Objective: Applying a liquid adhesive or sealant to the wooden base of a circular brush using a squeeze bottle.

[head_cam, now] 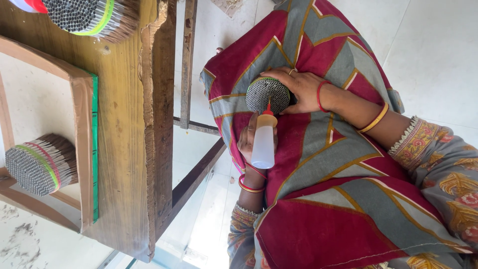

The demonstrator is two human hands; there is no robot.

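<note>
My right hand (302, 88) grips a round bundle of thin tubes (267, 94) with a green band, held against my lap with its open end face toward the camera. My left hand (247, 142) is wrapped around a white squeeze bottle (263, 144) with a red nozzle. The nozzle tip touches the lower edge of the bundle's end face. A red and grey patterned cloth (338, 164) covers my lap under both hands. Bangles sit on both wrists.
A wooden table (127, 124) stands at the left, its frame bars reaching toward my lap. On it lies a brown tray with a green edge (93, 149) holding another banded tube bundle (41, 166). A third bundle (92, 16) rests at the top. White floor tiles (438, 55) lie beyond.
</note>
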